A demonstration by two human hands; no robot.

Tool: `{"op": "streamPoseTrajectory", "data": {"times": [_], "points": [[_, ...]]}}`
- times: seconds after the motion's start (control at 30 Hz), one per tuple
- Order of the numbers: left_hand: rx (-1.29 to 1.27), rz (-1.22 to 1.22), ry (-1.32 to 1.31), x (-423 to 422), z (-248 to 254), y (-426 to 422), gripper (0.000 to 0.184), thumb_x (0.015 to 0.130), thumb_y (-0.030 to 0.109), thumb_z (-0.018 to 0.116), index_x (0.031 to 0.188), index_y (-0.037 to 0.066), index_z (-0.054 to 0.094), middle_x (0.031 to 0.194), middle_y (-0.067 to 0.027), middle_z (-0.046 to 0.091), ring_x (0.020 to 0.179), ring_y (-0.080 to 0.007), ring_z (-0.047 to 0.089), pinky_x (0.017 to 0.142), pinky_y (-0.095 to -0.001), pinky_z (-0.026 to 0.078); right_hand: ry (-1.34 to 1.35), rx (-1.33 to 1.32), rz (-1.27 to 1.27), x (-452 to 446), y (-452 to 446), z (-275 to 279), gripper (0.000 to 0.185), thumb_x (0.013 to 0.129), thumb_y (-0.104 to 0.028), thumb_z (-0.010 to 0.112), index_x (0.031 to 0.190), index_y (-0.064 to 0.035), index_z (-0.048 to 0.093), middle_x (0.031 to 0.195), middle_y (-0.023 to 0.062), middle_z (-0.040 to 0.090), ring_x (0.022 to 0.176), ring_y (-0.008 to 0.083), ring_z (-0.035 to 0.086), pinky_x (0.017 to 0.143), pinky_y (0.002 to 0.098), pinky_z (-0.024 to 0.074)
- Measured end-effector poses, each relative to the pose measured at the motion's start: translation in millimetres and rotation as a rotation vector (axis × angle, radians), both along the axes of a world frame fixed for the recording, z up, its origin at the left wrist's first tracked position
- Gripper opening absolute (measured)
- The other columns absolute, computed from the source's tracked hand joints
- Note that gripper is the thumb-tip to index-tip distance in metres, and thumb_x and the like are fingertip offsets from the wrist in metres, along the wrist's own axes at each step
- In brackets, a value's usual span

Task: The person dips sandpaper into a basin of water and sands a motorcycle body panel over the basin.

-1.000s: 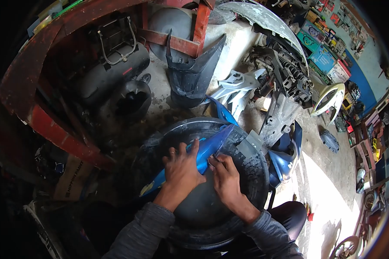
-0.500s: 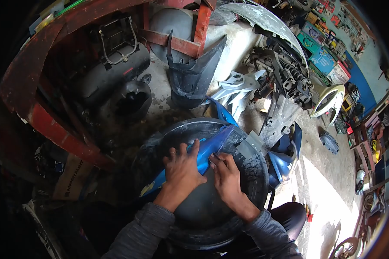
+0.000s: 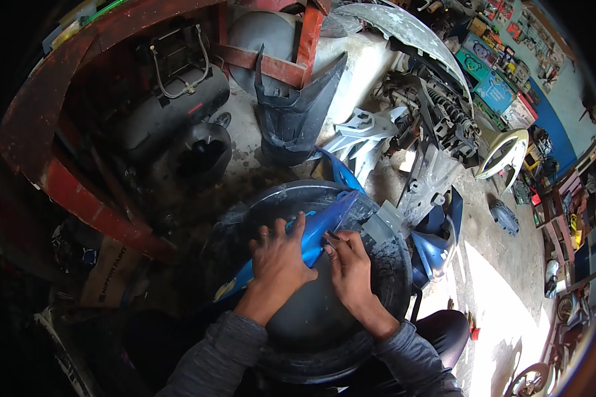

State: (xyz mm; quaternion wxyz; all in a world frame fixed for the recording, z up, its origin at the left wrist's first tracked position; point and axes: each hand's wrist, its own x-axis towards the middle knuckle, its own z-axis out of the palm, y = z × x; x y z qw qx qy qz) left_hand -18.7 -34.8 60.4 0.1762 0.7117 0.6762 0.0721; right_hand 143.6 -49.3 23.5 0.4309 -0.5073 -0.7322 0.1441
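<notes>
A glossy blue motorcycle fairing panel lies slantwise across a round black tub, its pointed end toward the upper right. My left hand straddles the panel, fingers spread over its far side and thumb by the near edge, holding it. Beside the panel's right edge, my right hand is closed in a pinch on a small dark flat piece, which touches or nearly touches the edge. The fingers hide most of that piece, so its kind is unclear. Cloudy water seems to fill the tub below.
A grey translucent sheet sits on the tub's right rim. Another blue fairing stands to the right. Black bodywork and silver panels lie beyond. A red metal frame and a dark tank are at left.
My right hand has shifted very slightly upward along the panel's edge, the dark piece still in its fingers. My left hand and the panel stay in place.
</notes>
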Motion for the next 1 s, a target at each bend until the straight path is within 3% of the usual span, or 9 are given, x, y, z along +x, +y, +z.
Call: {"op": "streamPoseTrajectory", "data": {"times": [0.2, 0.37, 1.0], "points": [[-0.037, -0.005, -0.060, -3, -2, 3, 0.120, 0.060, 0.036, 0.091, 0.165, 0.019, 0.035, 0.145, -0.0179, 0.049, 0.135, -0.0483, 0.049, 0.106, -0.0646, 0.044, -0.028, 0.072, 0.025, 1, -3, -15, 0.026, 0.093, 0.006, 0.069, 0.119, 0.0022, 0.073, 0.109, 0.0175, 0.061, 0.096, 0.0327, 0.067, 0.082, 0.0383, 0.0561], [0.005, -0.004, 0.000, 0, -2, -1, 0.116, 0.063, 0.036, 0.095, 0.162, 0.018, 0.037, 0.145, -0.0158, 0.050, 0.135, -0.0443, 0.050, 0.103, -0.0600, 0.047, -0.117, 0.134, 0.026, 1, -5, -17, 0.030, 0.088, 0.010, 0.070, 0.117, 0.0020, 0.073, 0.111, 0.0191, 0.063, 0.099, 0.0357, 0.068, 0.082, 0.0406, 0.0573], [-0.030, -0.007, -0.033, -1, -5, 5, 0.122, 0.060, 0.035, 0.092, 0.165, 0.019, 0.034, 0.146, -0.0177, 0.049, 0.135, -0.0489, 0.048, 0.107, -0.0642, 0.043, -0.057, 0.120, -0.005, -2, 0, -24, 0.031, 0.088, 0.011, 0.070, 0.117, 0.0029, 0.072, 0.113, 0.0186, 0.061, 0.102, 0.0351, 0.067, 0.084, 0.0402, 0.0571]]}}
